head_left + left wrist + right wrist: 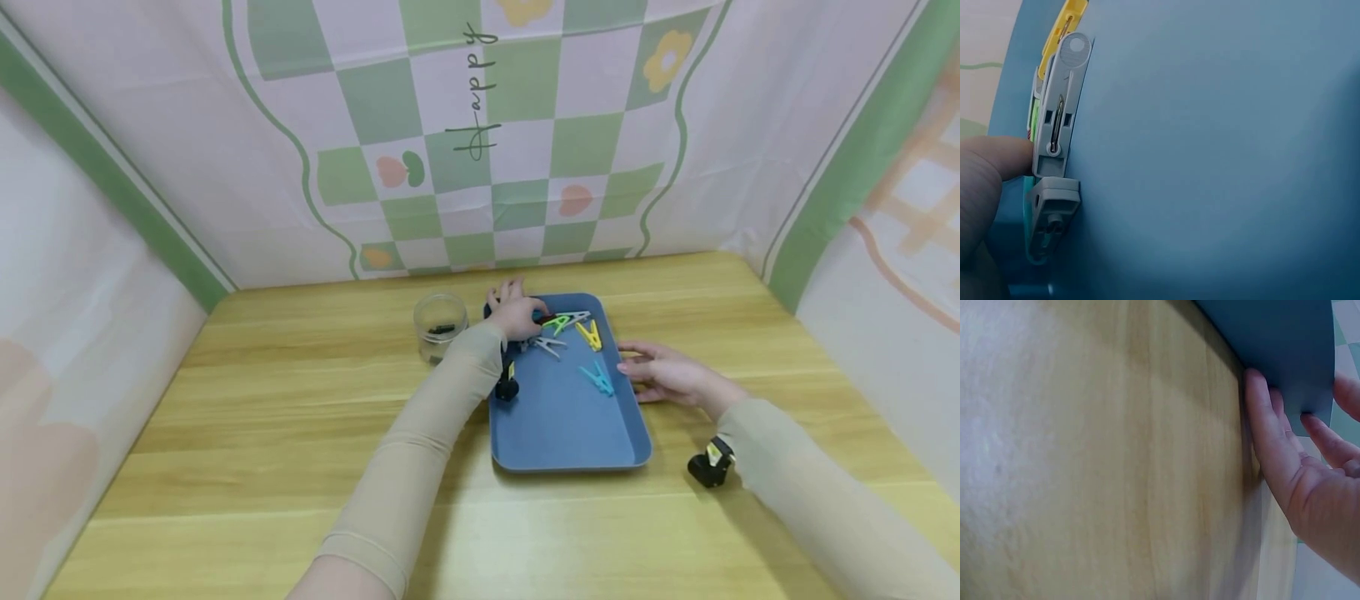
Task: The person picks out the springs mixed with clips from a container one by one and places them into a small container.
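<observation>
A blue tray (566, 433) lies on the table with several clothespins near its far end. My left hand (517, 318) reaches over the tray's far left corner, and one digit touches the cluster beside a grey clothespin (1060, 112). The other fingers are hidden, so a hold cannot be made out. Around that hand lie a green clothespin (557, 324), a yellow clothespin (589, 335) and another grey clothespin (1054, 203). A light blue clothespin (598, 379) lies apart, nearer the right wall. My right hand (667, 372) rests its extended fingers against the tray's outer right side.
Left of the tray stands a clear round container (439, 325) with small dark items inside. The wooden table (285, 433) meets a patterned cloth (517, 167) at the back. Black wrist cameras hang by both wrists, the left one over the tray.
</observation>
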`<action>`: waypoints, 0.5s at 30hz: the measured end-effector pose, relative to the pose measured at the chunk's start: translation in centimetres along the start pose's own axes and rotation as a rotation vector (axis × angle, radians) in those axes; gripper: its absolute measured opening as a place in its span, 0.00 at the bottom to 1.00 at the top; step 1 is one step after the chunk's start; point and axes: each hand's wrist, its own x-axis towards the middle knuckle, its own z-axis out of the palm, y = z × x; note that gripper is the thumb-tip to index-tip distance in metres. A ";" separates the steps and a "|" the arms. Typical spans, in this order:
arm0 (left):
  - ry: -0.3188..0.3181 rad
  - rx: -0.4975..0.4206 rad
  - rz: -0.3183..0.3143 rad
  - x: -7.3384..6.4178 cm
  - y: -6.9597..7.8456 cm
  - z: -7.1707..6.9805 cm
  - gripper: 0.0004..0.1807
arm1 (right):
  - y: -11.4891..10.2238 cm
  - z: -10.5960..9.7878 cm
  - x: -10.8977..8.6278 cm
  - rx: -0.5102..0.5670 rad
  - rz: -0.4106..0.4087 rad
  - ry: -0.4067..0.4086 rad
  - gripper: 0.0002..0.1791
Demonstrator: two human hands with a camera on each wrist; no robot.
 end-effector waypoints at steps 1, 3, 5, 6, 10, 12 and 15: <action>0.002 0.001 0.001 0.1 0.0 0.1 0.15 | 0.0 0.0 0.0 0.000 0.001 0.002 0.39; 0.002 0.002 0.003 0.2 -0.1 0.1 0.14 | 0.0 0.0 -0.1 0.002 0.005 0.006 0.39; 0.002 -0.002 0.004 0.2 -0.1 0.1 0.14 | 0.0 0.0 -0.1 0.005 0.008 0.010 0.39; 0.001 -0.001 0.004 0.2 -0.1 0.1 0.14 | 0.0 0.0 -0.1 0.005 0.006 0.009 0.39; 0.002 -0.002 0.001 0.2 0.0 0.1 0.14 | 0.1 0.0 0.0 0.008 0.004 0.009 0.40; 0.005 -0.003 0.000 0.2 0.0 0.1 0.14 | 0.1 0.0 0.0 0.009 0.003 0.009 0.40; 0.013 -0.002 0.000 0.1 0.1 0.2 0.14 | 0.1 0.0 0.0 0.012 0.003 0.011 0.40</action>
